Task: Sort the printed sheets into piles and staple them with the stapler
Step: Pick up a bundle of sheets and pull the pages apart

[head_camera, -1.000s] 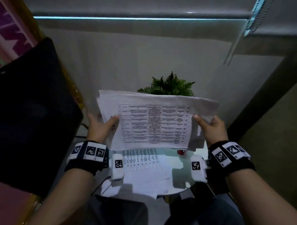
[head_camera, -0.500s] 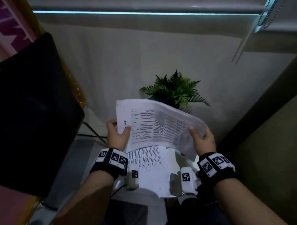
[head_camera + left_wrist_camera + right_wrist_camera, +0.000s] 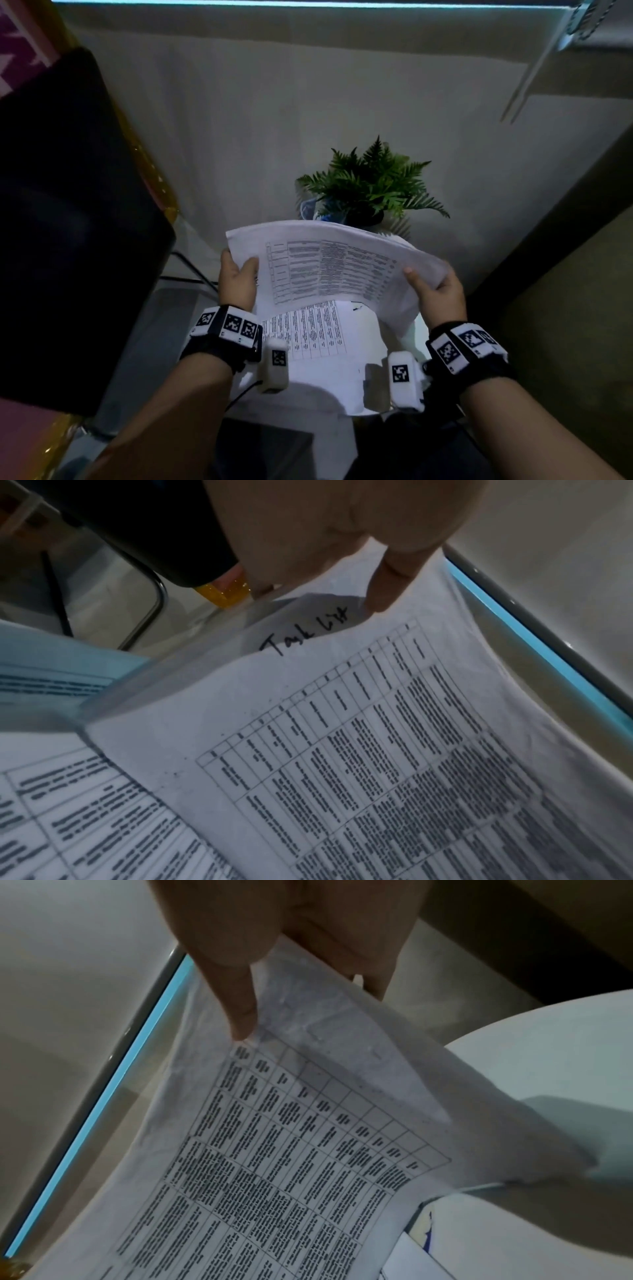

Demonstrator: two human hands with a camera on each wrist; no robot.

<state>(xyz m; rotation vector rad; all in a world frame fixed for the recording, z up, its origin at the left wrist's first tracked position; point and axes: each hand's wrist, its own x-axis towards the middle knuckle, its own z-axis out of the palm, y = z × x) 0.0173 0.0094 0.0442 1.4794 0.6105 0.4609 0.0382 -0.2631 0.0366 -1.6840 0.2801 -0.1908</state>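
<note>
Fingers of your left hand [image 3: 238, 279] curl behind the left edge of the sheaf of white printed sheets with ruled tables [image 3: 329, 270], the thumb [image 3: 390, 585] pressed on the front just beside the handwritten words "Task List" [image 3: 306, 631]. Your right hand [image 3: 436, 296] pinches the right edge the same way, thumb [image 3: 240, 1007] on the printed face and the other fingers behind. You hold the sheaf up in the air between both hands, bowed upward in the middle.

Below it, more white printed sheets [image 3: 318, 339] lie spread on the small round white table [image 3: 548, 1056], one with its table of text facing up. At the far side of that table stands a dark pot with a green fern [image 3: 368, 183]; the pot itself is mostly hidden behind the raised paper.

To your left is a black chair back [image 3: 68, 222] with an amber translucent frame [image 3: 226, 593] and a thin black metal leg [image 3: 150, 610]. Ahead rises a pale plain wall [image 3: 308, 102], topped by a grey ledge with a strip of blue light [image 3: 308, 3]. A dark band runs down the right side of the room. Each wrist wears a black band with black-and-white square markers [image 3: 227, 323].
</note>
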